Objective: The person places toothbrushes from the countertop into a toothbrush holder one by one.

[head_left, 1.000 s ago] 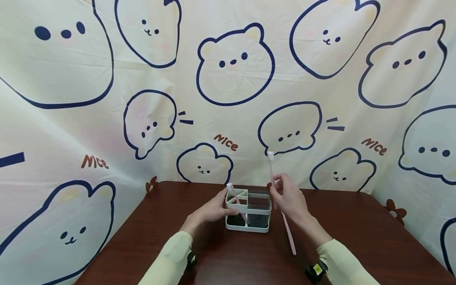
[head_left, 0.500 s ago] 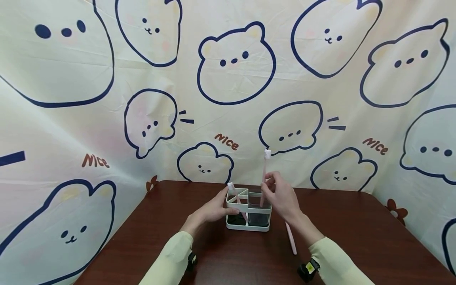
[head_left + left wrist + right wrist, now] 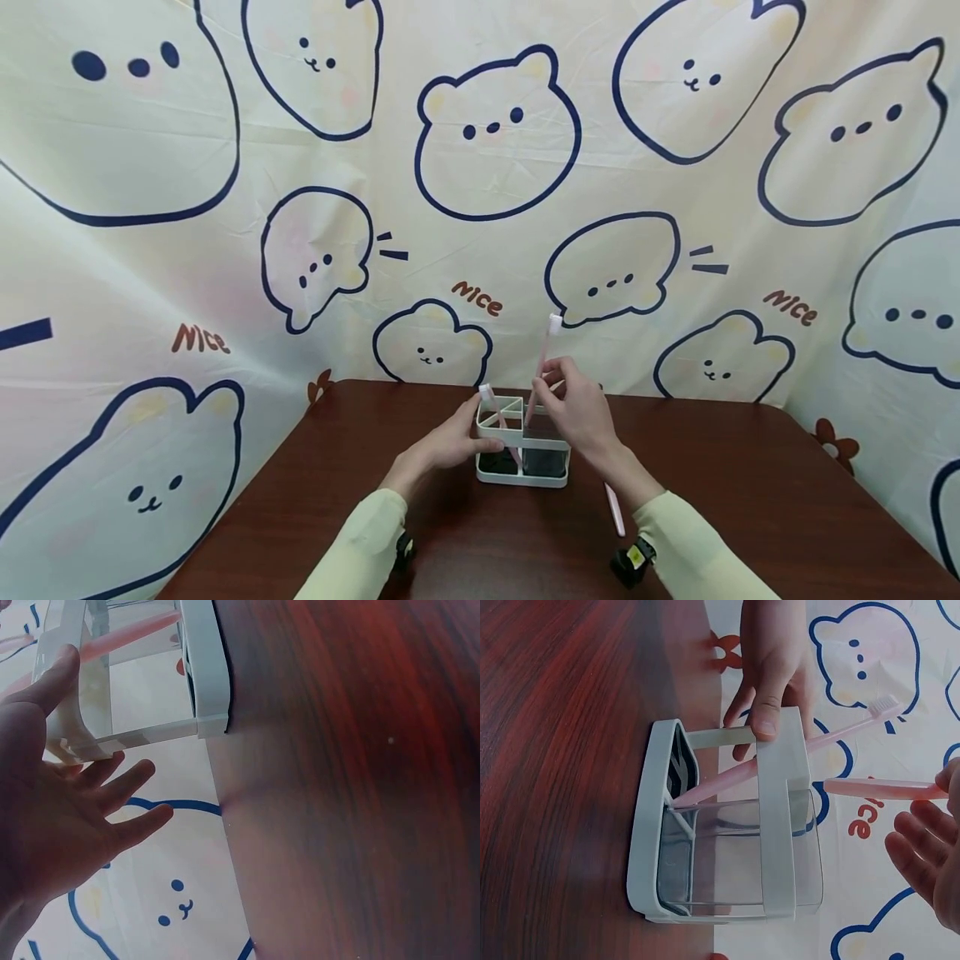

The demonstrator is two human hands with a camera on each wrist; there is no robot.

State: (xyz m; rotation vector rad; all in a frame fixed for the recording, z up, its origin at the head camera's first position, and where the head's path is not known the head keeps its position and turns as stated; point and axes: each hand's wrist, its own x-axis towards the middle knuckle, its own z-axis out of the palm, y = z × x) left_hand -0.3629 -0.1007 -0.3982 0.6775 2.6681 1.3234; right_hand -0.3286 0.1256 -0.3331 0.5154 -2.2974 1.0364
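Observation:
A white toothbrush holder (image 3: 546, 444) with a divided top stands on the table. My left hand (image 3: 444, 440) grips its left side, thumb over the upper frame (image 3: 778, 847) and fingers at the side. One pink toothbrush (image 3: 724, 780) leans inside the divided half, its white head above the rim. My right hand (image 3: 583, 412) pinches another pink toothbrush (image 3: 877, 789) by its handle, head up. The bottom end of that handle points at the holder's top in the right wrist view, just short of the frame. A clear cup (image 3: 727, 866) fills the holder's right half.
Partly hidden by the right forearm, a third pink stick-like handle (image 3: 615, 510) lies on the dark brown table (image 3: 480, 542). Behind the table hangs a cream cloth (image 3: 495, 267) printed with blue-outlined animal faces. Each wrist wears a black camera (image 3: 632, 561).
My right hand has carried its toothbrush left, from beside the holder to over its top, and the brush now tilts with its head to the right. The left hand stays put.

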